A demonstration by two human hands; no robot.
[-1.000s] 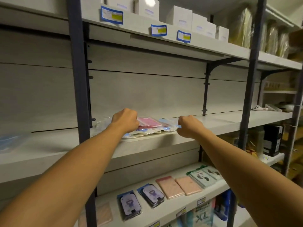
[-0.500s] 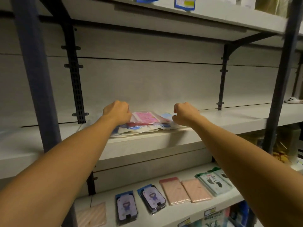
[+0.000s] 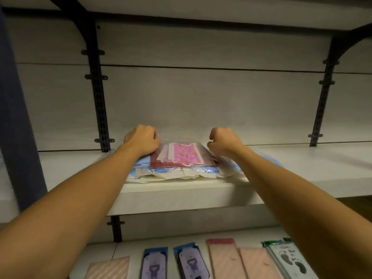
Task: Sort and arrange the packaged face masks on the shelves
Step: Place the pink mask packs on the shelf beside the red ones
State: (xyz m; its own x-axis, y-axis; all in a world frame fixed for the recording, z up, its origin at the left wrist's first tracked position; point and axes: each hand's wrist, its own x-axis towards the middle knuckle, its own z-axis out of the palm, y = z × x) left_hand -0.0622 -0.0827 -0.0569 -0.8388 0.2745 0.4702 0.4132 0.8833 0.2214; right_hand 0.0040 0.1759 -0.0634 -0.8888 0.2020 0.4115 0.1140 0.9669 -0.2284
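both arms reach forward to the middle shelf, where a small stack of packaged face masks lies near the front edge. the top pack is clear plastic with a pink patterned mask inside; under it sit a blue pack and some whitish ones, their edges uneven and sticking out toward the front.

the left hand is curled into a fist at the left end of the stack, knuckles up, pressed against the top pack's left edge — the fingers are tucked under and out of sight, so whether they pinch the plastic cannot be told. the right hand is likewise curled at the right end, touching the top pack's right corner, its fingertips hidden too.

behind the stack stands a pale back panel with two dark slotted uprights. on the lower shelf other flat packs lie in a row — two purple-and-blue ones, pink ones and a green-topped one at the right.
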